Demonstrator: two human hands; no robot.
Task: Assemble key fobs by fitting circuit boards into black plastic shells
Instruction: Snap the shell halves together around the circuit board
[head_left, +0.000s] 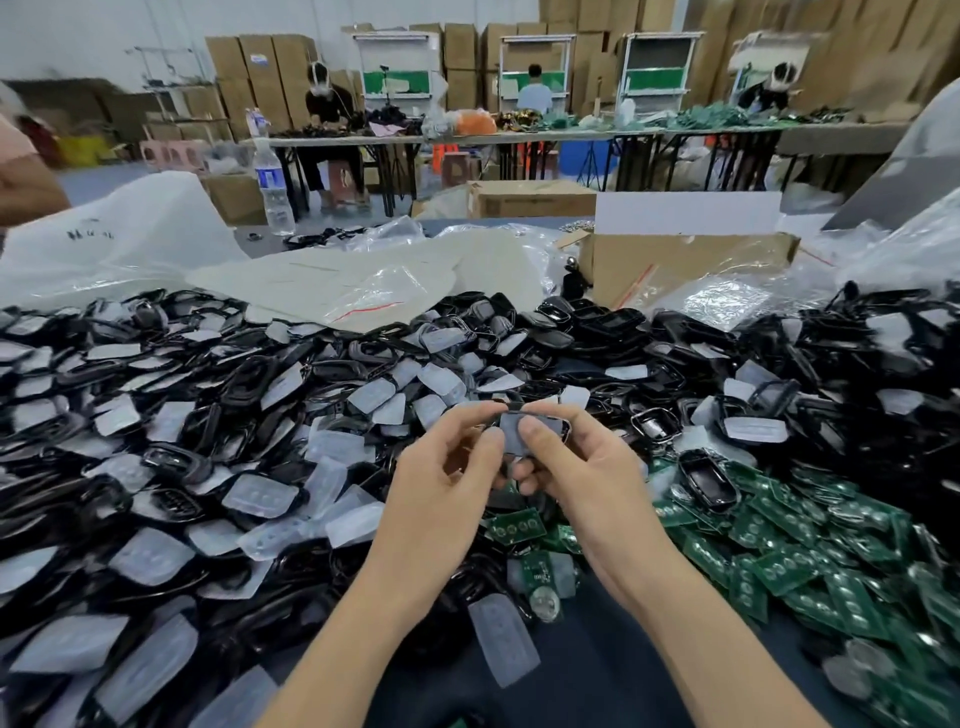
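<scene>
Containers: one open cardboard box (691, 265) at the far side of the table (262, 245); contents not visible. One water bottle (271, 182), upright, far left. Clear plastic bags (374, 296) lie flat behind the parts; contents cannot be told.

Counts: one black shell (537, 428) in hand, pale translucent pad facing up. It is held above the heap, between both hands. Left hand (441, 478) pinches its left edge. Right hand (587, 467) grips its right side, thumb pressed on the pad. Heap of black shells (208, 415) with pads covers left and centre: too many to count. Heap of green circuit boards (810, 551) at right, likewise uncountable.
</scene>
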